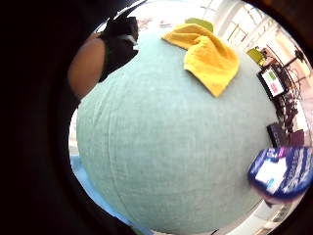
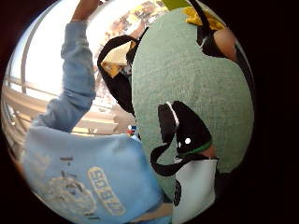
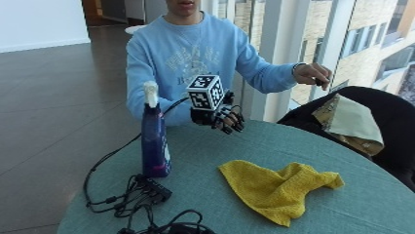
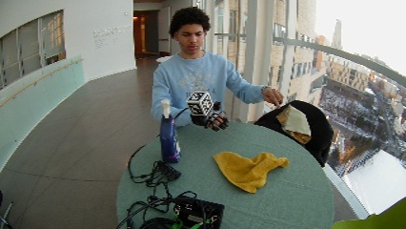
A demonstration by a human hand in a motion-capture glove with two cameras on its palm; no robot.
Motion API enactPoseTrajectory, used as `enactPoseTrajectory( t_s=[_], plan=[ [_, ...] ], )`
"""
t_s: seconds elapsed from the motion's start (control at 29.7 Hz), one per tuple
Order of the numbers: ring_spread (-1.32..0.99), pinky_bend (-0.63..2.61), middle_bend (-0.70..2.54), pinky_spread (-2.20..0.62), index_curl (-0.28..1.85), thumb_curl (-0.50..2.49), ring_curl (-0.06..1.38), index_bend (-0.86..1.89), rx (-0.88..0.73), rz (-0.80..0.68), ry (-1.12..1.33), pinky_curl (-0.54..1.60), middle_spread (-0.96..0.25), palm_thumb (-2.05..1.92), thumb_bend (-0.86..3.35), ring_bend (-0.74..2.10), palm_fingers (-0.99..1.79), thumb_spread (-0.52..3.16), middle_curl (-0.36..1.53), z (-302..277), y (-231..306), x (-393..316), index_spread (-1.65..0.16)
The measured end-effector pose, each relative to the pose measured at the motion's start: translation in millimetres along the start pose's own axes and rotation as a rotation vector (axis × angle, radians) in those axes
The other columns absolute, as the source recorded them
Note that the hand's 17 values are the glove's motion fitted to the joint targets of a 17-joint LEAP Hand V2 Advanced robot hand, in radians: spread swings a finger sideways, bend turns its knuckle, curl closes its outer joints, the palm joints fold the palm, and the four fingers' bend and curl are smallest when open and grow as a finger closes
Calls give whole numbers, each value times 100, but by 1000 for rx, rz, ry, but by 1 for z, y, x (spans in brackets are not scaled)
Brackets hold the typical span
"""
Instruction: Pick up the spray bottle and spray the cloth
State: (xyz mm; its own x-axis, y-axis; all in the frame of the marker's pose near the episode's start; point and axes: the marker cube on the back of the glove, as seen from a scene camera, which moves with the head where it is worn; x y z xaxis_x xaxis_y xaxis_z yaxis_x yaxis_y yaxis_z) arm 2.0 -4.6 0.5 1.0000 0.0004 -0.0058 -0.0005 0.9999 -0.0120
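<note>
Well apart: spray bottle [image 3: 154, 139], right grip [image 3: 221, 118].

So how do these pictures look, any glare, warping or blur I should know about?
Wide outside view: bright window daylight washes out the sky. Outside view: even light, spray bottle and yellow cloth readable, slightly soft. Little finger side palm view: the table bulges like a ball, and the bottle at the edge is blurred. Thumb side palm view: heavy warping, dark rim.
</note>
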Motion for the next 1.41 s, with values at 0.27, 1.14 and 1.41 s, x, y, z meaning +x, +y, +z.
enactPoseTrajectory(
  t_s=[0.27,1.14,1.41],
  plan=[
    [1,19,39,18,24,16,16,35,-34,1,39,15,-5,54,31,24,73,79,20,-4,-22,12,-23],
    [-6,17,32,22,35,26,22,24,-77,36,58,23,-8,62,16,18,70,113,33,-7,-21,25,-30],
    [-5,17,30,23,37,28,23,20,-62,69,46,24,-8,64,11,18,69,114,34,-16,4,29,-31]
  ],
)
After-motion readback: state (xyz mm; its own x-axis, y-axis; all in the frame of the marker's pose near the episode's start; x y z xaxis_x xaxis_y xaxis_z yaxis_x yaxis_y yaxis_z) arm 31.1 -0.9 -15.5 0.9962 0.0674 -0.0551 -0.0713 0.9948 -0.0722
